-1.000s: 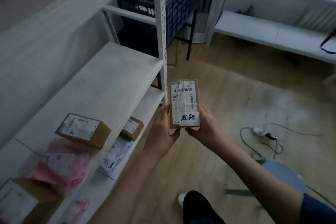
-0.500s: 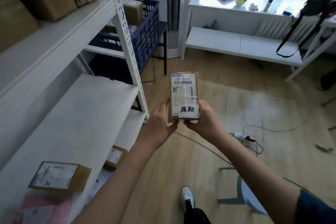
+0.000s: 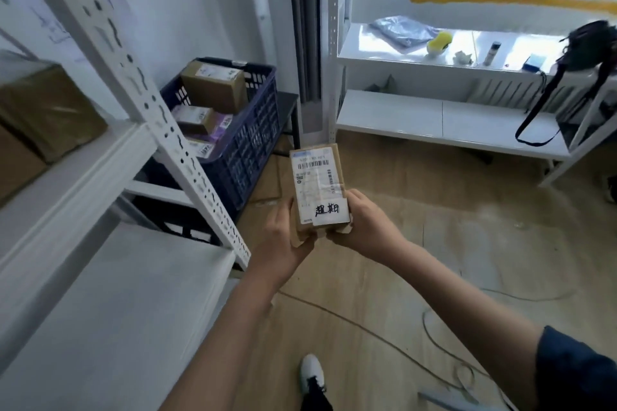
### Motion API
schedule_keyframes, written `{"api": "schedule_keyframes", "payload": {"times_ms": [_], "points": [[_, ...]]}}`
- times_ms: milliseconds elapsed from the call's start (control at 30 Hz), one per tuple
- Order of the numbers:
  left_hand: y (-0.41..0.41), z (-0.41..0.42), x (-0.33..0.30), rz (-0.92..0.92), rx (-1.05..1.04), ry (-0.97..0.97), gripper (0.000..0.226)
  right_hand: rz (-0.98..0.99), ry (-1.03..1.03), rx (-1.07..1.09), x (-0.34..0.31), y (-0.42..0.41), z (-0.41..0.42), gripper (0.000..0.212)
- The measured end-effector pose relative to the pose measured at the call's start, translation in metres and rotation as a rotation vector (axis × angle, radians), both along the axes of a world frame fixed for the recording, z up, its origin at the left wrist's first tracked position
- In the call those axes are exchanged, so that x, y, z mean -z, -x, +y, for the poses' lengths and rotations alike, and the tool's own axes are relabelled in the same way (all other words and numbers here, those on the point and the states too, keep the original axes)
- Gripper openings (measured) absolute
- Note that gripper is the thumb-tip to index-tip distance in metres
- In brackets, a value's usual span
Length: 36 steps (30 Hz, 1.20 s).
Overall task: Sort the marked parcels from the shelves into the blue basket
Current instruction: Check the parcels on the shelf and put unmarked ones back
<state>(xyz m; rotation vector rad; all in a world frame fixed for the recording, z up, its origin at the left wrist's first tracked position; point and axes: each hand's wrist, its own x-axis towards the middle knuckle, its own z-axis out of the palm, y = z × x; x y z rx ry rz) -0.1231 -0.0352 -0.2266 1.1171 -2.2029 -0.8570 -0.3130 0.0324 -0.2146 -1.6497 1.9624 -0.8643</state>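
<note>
Both hands — left, right — pinch a labelled parcel, the basket at ten o'clock.

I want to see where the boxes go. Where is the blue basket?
In the head view, the blue basket sits left of centre on a low black stand, behind the white shelf post, with parcels already inside it.
</note>
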Motion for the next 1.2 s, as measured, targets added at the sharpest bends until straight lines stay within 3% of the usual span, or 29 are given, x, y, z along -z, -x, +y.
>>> {"api": "schedule_keyframes", "payload": {"times_ms": [300, 500, 733, 967, 1200], "points": [[0.071, -0.18, -0.008, 0.076, -0.05, -0.028, 0.076, 0.036, 0.013, -0.052, -0.026, 0.066, -0.187, 0.062], [0.103, -0.291, -0.013, 0.09, -0.222, -0.001, 0.076, 0.057, 0.03, -0.174, -0.045, 0.101, -0.325, 0.064], [0.111, -0.41, -0.008, 0.07, -0.541, 0.092, 0.084, 0.006, 0.02, -0.539, -0.04, 0.11, -0.518, 0.05], [0.075, -0.436, -0.001, 0.06, -0.891, -0.055, 0.076, -0.013, -0.089, -0.948, -0.015, 0.044, -0.617, 0.06], [0.006, -0.417, 0.028, -0.009, -1.138, -0.149, 0.078, -0.021, -0.139, -1.198, 0.025, -0.051, -0.633, 0.056]]}}
